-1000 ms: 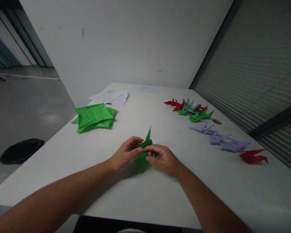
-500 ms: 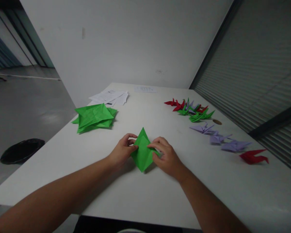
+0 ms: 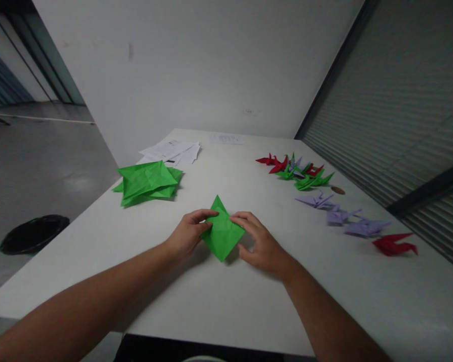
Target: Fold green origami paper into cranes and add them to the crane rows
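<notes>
A folded diamond-shaped sheet of green origami paper (image 3: 223, 236) stands at the near middle of the table, one point up and away from me. My left hand (image 3: 189, 231) pinches its left corner between thumb and fingers. On the other side, my right hand (image 3: 262, 244) touches the upper right edge with its fingertips, while its thumb is spread away below the right corner. The paper's underside is hidden.
A pile of folded green papers (image 3: 149, 183) lies to the left, with printed sheets (image 3: 173, 150) behind it. Along the right are purple paper cranes (image 3: 367, 226), a red crane (image 3: 394, 245), a mixed cluster of cranes (image 3: 309, 178) and a brown disc (image 3: 337, 190). A black-lined bin (image 3: 33, 234) stands on the floor.
The right-hand flap of the green paper now lies out flatter as a wide corner. My right thumb has come off the paper, and my left fingers have shifted slightly up its edge.
</notes>
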The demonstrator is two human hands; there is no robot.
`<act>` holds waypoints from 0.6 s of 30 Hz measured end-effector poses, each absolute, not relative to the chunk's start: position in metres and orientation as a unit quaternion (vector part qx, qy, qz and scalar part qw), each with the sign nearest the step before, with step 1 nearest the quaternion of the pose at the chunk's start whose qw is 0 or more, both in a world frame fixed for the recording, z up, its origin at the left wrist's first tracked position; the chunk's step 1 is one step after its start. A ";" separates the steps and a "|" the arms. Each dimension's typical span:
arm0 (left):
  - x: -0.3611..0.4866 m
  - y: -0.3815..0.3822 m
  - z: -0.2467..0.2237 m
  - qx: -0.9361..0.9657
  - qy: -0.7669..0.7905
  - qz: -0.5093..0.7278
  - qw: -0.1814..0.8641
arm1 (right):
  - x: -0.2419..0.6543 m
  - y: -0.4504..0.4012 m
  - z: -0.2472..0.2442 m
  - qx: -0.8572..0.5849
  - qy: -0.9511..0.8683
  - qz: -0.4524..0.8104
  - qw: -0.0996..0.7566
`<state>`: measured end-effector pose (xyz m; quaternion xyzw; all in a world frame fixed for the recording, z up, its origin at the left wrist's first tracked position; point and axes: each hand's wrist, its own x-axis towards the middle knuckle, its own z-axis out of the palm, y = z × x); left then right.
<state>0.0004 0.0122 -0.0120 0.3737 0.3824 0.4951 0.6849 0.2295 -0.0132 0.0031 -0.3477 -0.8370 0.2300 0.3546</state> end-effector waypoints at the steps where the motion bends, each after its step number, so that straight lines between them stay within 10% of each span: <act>1: 0.000 0.012 -0.012 0.374 0.383 0.493 0.686 | 0.230 -0.013 0.003 -0.348 -0.835 0.233 0.356; 18: -0.002 0.009 -0.005 0.364 0.389 0.488 0.691 | 0.235 -0.008 0.000 -0.342 -0.830 0.245 0.366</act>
